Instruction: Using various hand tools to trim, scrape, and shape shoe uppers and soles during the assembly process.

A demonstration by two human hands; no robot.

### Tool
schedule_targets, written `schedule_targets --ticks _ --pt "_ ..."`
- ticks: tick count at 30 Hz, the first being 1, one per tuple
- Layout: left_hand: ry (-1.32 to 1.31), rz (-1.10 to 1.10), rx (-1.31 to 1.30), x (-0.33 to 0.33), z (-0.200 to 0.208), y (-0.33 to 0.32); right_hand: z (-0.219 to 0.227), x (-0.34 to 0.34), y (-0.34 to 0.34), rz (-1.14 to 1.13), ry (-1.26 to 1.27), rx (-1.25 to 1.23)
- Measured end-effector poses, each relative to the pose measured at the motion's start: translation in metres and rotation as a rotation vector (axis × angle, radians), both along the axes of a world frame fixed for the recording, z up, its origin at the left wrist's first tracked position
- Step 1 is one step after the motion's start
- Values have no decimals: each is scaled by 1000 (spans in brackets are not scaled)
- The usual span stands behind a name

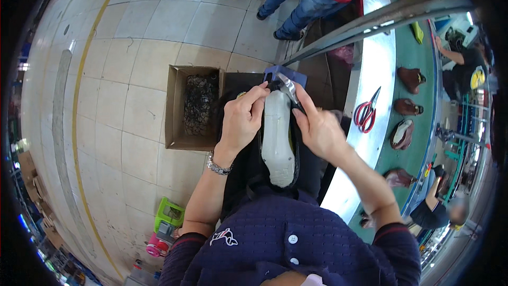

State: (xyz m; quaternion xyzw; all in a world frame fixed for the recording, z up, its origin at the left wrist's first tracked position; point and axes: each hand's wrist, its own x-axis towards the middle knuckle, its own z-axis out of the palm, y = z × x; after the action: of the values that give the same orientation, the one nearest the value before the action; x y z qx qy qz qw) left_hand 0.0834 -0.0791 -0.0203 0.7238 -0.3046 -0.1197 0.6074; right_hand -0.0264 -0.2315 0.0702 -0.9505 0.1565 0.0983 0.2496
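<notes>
Right hand [321,131], ours: closed round a silver metal tool [286,85], its head at the toe of the shoe [278,137]. Left hand [242,121], ours: thumb and fingers drawn together on the shoe's black edge, at the same toe. Surroundings as we find them, largest first.

Floor [143,108]: pale tiles, with a yellow line [76,111] along our left.

Belt [385,151]: green, on our right, bearing brown shoes [410,79] spaced in a row.

Bench [380,55]: shiny metal, running between us and the belt.

Person [312,1]: red top, blue jeans, standing ahead of us beside the bench.

Box [177,108]: cardboard, open, to our left, containing dark stringy scraps [200,105].

Shoe, as above: over our lap, between both hands, pale grey underside up, toe pointing away from us.

Block [299,77]: purple, by the toe; whether they touch, we cannot tell.

Scissors [372,106]: red handles, lying on the bench.

Band [218,166]: metal, round our left wrist.
</notes>
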Motion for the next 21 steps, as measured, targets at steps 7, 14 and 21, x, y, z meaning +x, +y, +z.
schedule_targets --ticks 7,14,21 --pt "44 11 95 -4 9 4 20 13 0 -12 -599 312" --pt "163 81 107 -4 8 7 38 28 -6 252 -99 -94" --pt "321 110 -154 -19 -11 9 -4 11 2 154 -55 -87"
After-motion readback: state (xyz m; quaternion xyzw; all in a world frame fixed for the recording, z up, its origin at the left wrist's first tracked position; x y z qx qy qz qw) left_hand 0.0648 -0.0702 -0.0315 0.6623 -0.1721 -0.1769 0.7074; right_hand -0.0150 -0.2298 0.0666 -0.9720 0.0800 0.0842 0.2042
